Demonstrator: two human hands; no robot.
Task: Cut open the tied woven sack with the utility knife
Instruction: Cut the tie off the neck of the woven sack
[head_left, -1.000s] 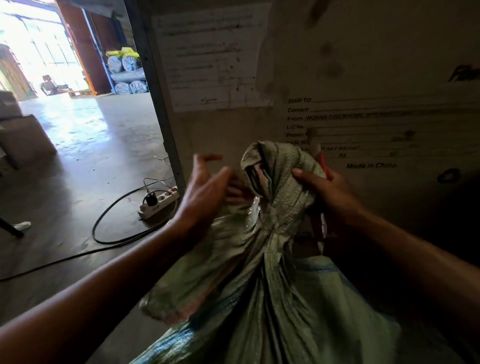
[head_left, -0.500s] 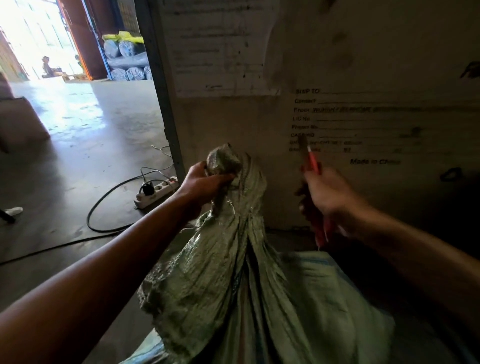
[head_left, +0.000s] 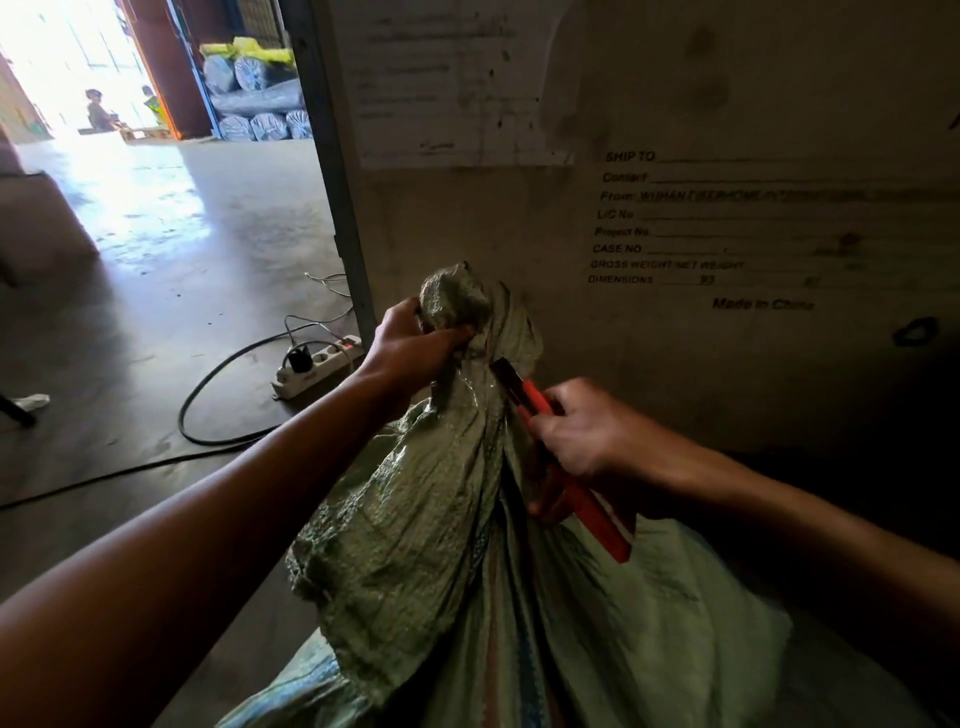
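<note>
A pale green woven sack (head_left: 415, 519) stands in front of me, its neck gathered and tied into a bunch at the top. My left hand (head_left: 410, 345) grips that bunched top and holds it upright. My right hand (head_left: 582, 441) is closed around a red utility knife (head_left: 597, 512). The knife's blade end (head_left: 506, 371) points up and left and rests against the right side of the neck, just below my left hand. Whether the blade has entered the fabric I cannot tell.
A large crate wall (head_left: 675, 234) with shipping print rises directly behind the sack. On the concrete floor to the left lie a white power strip (head_left: 317, 364) and a black cable (head_left: 208, 415). Wrapped rolls (head_left: 260, 104) are stacked by a bright doorway, where people sit.
My left hand closed on the sack's tied top. My right hand left the sack, raised the knife, then brought the blade down against the neck.
</note>
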